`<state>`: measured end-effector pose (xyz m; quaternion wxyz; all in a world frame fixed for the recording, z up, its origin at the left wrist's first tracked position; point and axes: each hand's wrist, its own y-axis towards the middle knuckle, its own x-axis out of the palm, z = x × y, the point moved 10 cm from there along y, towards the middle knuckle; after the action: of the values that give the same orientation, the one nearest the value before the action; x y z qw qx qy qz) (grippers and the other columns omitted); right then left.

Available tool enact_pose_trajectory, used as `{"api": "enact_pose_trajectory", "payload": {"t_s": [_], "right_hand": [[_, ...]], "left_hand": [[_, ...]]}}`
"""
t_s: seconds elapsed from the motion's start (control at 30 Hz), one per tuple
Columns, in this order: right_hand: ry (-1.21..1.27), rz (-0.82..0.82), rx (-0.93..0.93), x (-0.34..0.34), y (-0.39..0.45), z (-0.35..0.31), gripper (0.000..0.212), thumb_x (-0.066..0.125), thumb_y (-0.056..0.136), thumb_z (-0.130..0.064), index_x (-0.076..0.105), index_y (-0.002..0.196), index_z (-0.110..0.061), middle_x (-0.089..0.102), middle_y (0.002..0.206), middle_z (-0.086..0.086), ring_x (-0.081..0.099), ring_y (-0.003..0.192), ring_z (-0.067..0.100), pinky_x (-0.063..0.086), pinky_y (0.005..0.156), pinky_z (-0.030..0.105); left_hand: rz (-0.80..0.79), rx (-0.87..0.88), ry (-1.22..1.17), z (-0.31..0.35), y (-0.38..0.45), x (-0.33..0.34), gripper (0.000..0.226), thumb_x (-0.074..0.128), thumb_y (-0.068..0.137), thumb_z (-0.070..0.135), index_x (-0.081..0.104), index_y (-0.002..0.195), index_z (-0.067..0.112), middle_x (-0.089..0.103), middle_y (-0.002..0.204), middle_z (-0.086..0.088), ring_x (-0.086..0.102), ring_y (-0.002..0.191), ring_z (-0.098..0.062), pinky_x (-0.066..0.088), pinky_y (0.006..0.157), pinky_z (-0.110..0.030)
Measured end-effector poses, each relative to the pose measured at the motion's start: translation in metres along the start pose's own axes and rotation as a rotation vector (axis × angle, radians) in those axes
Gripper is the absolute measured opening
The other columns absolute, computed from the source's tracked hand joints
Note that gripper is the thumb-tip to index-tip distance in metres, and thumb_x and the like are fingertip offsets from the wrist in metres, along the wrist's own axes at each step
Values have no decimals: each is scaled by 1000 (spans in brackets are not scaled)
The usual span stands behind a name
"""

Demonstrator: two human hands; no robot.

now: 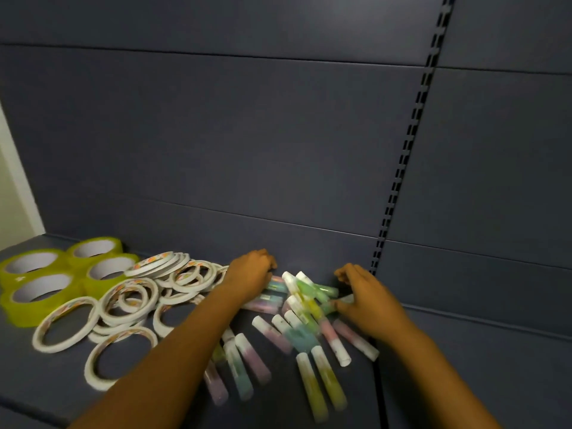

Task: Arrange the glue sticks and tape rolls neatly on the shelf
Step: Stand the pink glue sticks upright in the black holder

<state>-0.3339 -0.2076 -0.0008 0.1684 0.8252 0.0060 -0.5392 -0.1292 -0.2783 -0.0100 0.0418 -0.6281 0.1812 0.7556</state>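
Observation:
Several pastel glue sticks (301, 334) with white caps lie jumbled on the dark blue shelf (37, 385). My left hand (251, 274) rests on the pile's far left side, fingers curled down over sticks near the back wall. My right hand (363, 294) lies on the pile's right side, fingers bent over a stick. Whether either hand grips a stick is hidden. To the left lies a heap of thin white tape rolls (136, 300). Several wide yellow-green tape rolls (46, 281) lie flat at the far left.
The blue back panel (247, 144) rises right behind the pile. A slotted upright (399, 187) runs down to the shelf beside my right hand. A seam in the shelf (382, 397) runs toward me. A pale wall (12, 196) shows at the left edge.

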Motion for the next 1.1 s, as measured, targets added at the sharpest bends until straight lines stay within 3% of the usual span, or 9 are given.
{"api": "enact_pose_trajectory", "payload": {"t_s": [0.17,0.37,0.63,0.73,0.8,0.9,1.0,1.1], "right_hand": [[-39,22,1,-6,1,7,45,69,87,-34,46,124,-24,51,126,-6,52,116,15,48,93,33],[-38,28,9,-7,6,8,46,70,86,-33,46,124,-23,52,126,-5,52,116,15,48,94,35],[-40,36,27,-13,1,12,43,69,88,-31,48,124,-22,52,126,-5,52,116,15,49,93,34],[-40,28,40,-13,-6,17,40,68,88,-31,49,123,-23,53,124,-6,54,113,15,50,91,35],[-42,18,45,-12,-10,19,38,68,88,-32,50,120,-23,54,121,-7,56,109,15,51,89,35],[-49,-8,50,-11,-16,19,31,68,87,-31,53,113,-24,57,115,-7,59,102,15,53,85,37],[-55,-68,72,-7,-20,21,22,68,86,-28,57,105,-24,60,106,-6,61,95,15,54,83,39],[-49,-135,98,-1,-26,21,18,69,85,-29,60,99,-23,63,98,-7,62,89,13,55,82,38]], "left_hand": [[-32,23,84,-3,18,15,23,53,96,23,67,114,29,59,126,0,60,109,-25,48,89,-36],[-51,70,201,-1,20,22,22,56,95,22,65,115,21,58,123,-3,59,108,-26,47,86,-35],[-50,92,191,0,18,21,17,60,92,24,66,109,23,62,115,-2,61,99,-23,47,79,-32],[5,79,171,-3,16,11,15,57,94,34,65,102,24,65,108,-1,61,94,-22,48,75,-31],[68,56,134,-6,13,-2,22,55,95,43,64,99,23,65,102,0,60,91,-22,48,74,-33],[109,-5,35,-16,8,-20,15,56,94,35,62,103,24,66,100,-2,61,89,-23,52,75,-35],[208,-102,-191,-29,-4,-39,17,59,93,41,63,101,27,67,94,2,63,83,-20,55,75,-39],[312,-153,-502,-27,-21,-52,11,65,89,27,66,99,22,68,91,6,64,82,-12,55,78,-34]]}}
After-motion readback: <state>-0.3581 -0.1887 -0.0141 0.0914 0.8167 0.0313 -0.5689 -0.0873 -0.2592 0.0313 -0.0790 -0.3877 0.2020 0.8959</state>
